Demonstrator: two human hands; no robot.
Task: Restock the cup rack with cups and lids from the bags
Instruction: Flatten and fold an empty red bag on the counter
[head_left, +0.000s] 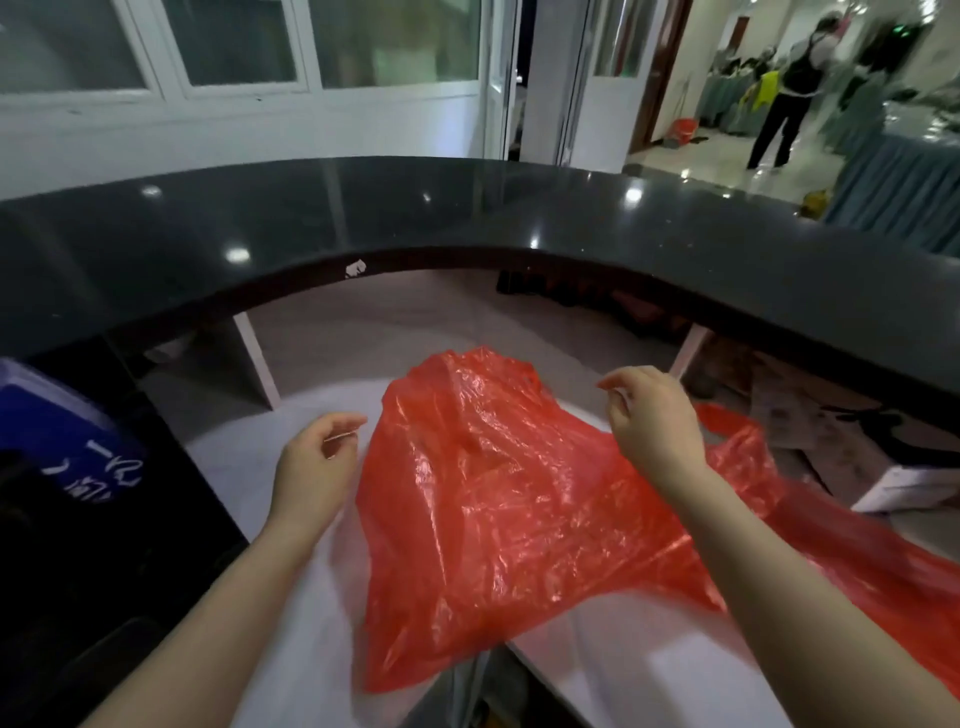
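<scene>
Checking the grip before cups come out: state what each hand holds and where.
Both hands pinch thin clear plastic film beside the red bag: left hand at the film's left edge, right hand at its right edge.

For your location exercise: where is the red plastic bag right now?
In the head view, the red plastic bag lies on the white desk below the dark counter, between the left hand and right hand.

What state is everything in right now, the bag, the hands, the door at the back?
Red plastic bag: crumpled, lying on the white desk, contents not visible.
Left hand: fingers curled, pinching something thin beside the bag.
Right hand: raised over the bag, fingertips pinched together.
Door: ajar.
</scene>
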